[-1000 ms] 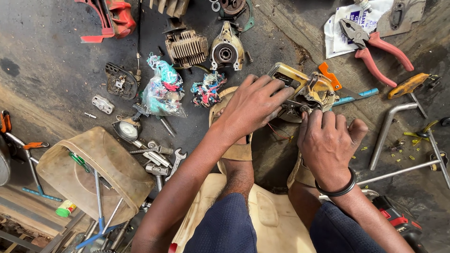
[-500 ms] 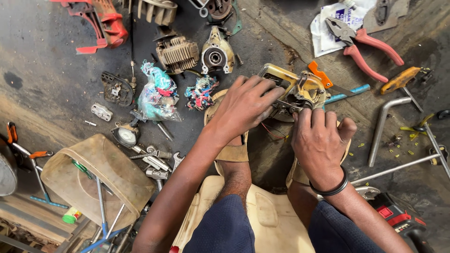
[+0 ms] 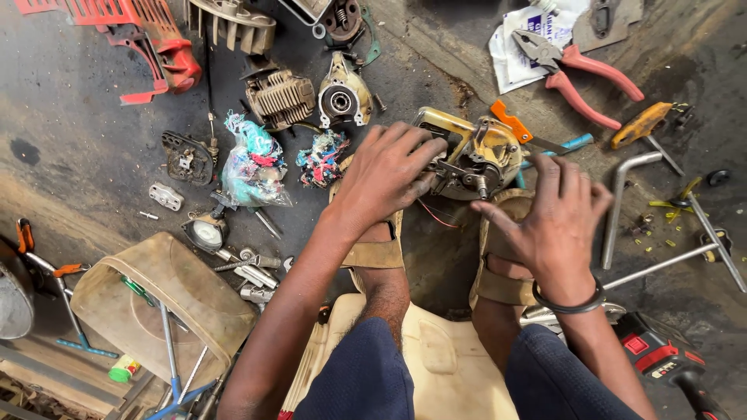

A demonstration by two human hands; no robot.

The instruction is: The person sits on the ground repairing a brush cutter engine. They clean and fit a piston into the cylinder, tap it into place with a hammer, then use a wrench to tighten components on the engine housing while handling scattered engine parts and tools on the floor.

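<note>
1. The left hand [image 3: 385, 175] lies on the left side of the yellowed small-engine housing [image 3: 471, 155], fingers pressed together and curled over its edge, as it did half a second ago.
2. The right hand [image 3: 560, 218] has lifted off the housing; it now hovers just right of it with fingers spread, thumb pointing toward the engine, gripping nothing. Earlier it sat bunched against the housing.
3. The housing rests on the dark concrete floor [image 3: 93, 155] between the person's sandalled feet, toward the middle of the view, with a thin red wire [image 3: 436, 216] trailing beneath it.
4. An orange-handled tool [image 3: 517, 128] lies against the housing's far side, unmoved.
5. Red-handled pliers [image 3: 580, 70] lie on a white packet near the top right; a bent metal tube [image 3: 618, 198] sits right of the right hand.
6. A finned cylinder [image 3: 280, 97] and a crankcase half [image 3: 342, 97] lie beyond the left hand.
</note>
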